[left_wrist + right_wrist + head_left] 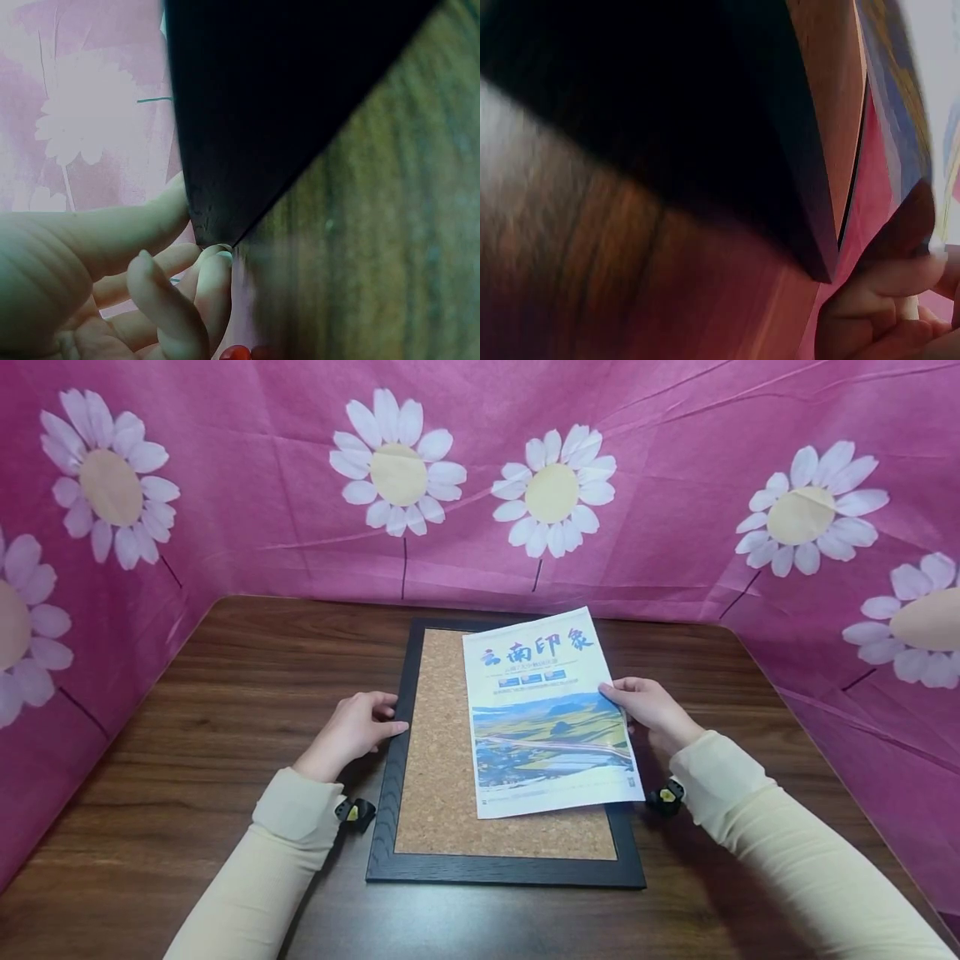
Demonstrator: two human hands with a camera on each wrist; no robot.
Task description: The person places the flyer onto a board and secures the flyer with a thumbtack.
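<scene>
A cork board [438,760] with a black wooden frame [381,827] lies on the table. My left hand [351,727] grips the left side of the frame, thumb on top and fingers at its outer edge. In the left wrist view, the thumb [142,229] and fingertips meet the dark frame edge. A printed poster sheet [551,735], with large Chinese characters above a landscape picture, is held tilted over the right part of the board. My right hand [648,706] pinches its right edge, thumb on the printed face. The sheet hides much of the frame's right side.
The brown wood-grain table [187,760] extends around the board. A pink cloth [285,460] printed with white daisies hangs behind and along both sides. Small black wrist cameras [356,812] sit at both cuffs, just above the tabletop.
</scene>
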